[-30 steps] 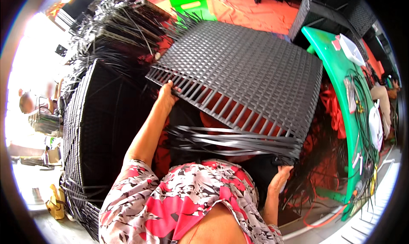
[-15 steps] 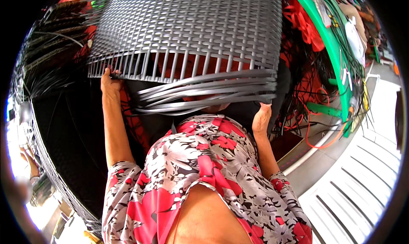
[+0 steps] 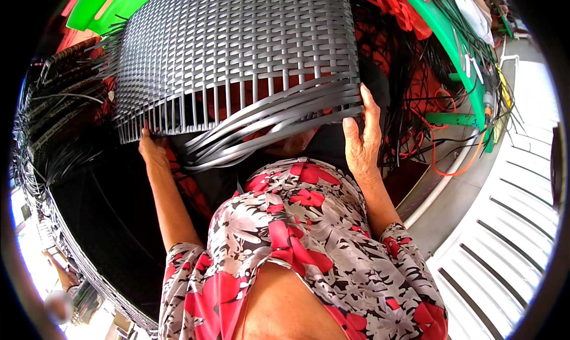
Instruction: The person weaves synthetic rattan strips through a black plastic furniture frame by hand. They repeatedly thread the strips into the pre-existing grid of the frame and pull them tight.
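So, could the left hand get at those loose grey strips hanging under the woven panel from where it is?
Probably yes: the left hand grips the woven panel at its corner, and the loose strips hang just beside it with nothing between.

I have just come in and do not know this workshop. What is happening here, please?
A person in a flowered top holds a grey woven panel by its near, unfinished edge. The left hand grips the left corner and the right hand the right corner. Loose grey strips hang in a bundle along that edge, where bare uprights show. A dark woven frame stands at the left, a green bench at the right.
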`<state>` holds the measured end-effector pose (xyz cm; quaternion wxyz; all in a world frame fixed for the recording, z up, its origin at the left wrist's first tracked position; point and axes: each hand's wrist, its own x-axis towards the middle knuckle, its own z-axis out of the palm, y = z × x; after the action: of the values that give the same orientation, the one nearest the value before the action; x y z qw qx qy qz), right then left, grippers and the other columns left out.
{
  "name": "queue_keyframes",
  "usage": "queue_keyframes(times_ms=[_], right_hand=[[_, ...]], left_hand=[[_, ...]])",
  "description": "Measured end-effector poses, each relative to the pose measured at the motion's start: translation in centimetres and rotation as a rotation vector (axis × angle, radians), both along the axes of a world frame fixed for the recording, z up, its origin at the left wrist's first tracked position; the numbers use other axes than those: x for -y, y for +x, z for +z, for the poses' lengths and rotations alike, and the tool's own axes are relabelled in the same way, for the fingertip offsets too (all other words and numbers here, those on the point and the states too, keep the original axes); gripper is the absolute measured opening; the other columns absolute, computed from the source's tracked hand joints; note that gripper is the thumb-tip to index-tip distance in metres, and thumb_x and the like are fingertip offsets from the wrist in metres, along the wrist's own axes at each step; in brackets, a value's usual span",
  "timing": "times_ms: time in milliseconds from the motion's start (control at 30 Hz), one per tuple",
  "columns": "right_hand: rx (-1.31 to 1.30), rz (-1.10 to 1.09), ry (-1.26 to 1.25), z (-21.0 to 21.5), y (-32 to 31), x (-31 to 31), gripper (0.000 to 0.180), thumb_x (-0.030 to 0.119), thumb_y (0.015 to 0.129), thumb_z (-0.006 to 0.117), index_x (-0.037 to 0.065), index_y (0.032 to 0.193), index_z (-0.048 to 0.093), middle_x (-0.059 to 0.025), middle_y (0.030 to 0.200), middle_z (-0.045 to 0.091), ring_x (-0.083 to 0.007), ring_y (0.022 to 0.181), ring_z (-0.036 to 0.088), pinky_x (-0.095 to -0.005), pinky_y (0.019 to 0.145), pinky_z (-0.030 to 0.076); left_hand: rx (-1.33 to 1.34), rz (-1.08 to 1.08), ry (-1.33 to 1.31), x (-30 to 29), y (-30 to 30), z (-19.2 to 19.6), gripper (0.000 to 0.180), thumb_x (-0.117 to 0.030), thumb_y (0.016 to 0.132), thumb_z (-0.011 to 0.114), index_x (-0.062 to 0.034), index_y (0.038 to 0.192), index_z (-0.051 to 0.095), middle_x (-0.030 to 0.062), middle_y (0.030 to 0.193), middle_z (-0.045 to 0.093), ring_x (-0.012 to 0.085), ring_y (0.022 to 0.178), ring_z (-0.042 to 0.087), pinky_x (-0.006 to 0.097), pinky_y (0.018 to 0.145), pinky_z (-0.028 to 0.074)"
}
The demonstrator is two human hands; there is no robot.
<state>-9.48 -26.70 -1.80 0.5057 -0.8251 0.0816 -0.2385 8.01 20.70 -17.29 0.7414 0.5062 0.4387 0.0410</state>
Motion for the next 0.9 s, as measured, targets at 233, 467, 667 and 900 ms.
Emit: queue_keyframes(times_ms=[233, 467, 667, 900], right_hand=[[0.083, -0.060, -0.126, 1.1, 0.8, -0.2, 0.053, 0.023, 0.088, 0.065, 0.000, 0.133, 0.046, -0.0184, 0.131, 0.050, -0.0309, 0.119, 0.048, -0.0378, 0.100, 0.040], [0.141, -0.090, -0.202, 1.0, 1.6, 0.6, 0.048, 0.019, 0.089, 0.063, -0.001, 0.131, 0.048, -0.0178, 0.128, 0.052, -0.0317, 0.116, 0.050, -0.0374, 0.098, 0.042], [0.139, -0.082, -0.201, 1.3, 1.5, 1.3, 0.047, 0.018, 0.090, 0.063, -0.002, 0.130, 0.048, -0.0182, 0.127, 0.052, -0.0312, 0.115, 0.051, -0.0373, 0.097, 0.043], [0.059, -0.054, 0.089, 3.8, 0.7, 2.5, 0.048, 0.018, 0.089, 0.063, 0.001, 0.131, 0.048, -0.0154, 0.122, 0.056, -0.0196, 0.108, 0.054, -0.0299, 0.091, 0.043]], left_hand=[[-0.076, 0.081, 0.266, 4.5, -0.6, 5.3, 0.036, -0.021, 0.087, 0.064, -0.0001, 0.114, 0.055, 0.0159, 0.104, 0.059, 0.0296, 0.084, 0.058, 0.049, 0.071, 0.050], [0.627, -0.323, 0.990, 15.7, -2.7, 13.2, 0.017, -0.013, 0.091, 0.061, 0.0004, 0.100, 0.066, 0.0086, 0.096, 0.063, 0.0157, 0.078, 0.058, 0.027, 0.072, 0.047], [0.712, -1.193, 0.537, 27.5, -3.7, 21.1, 0.023, -0.020, 0.096, 0.055, -0.0010, 0.106, 0.063, 0.0039, 0.083, 0.064, 0.0079, 0.066, 0.049, 0.023, 0.059, 0.040], [0.646, -1.614, 0.467, 31.3, -1.8, 23.1, 0.018, -0.014, 0.087, 0.064, 0.0024, 0.093, 0.067, 0.0067, 0.071, 0.066, 0.0108, 0.065, 0.059, 0.027, 0.061, 0.048]])
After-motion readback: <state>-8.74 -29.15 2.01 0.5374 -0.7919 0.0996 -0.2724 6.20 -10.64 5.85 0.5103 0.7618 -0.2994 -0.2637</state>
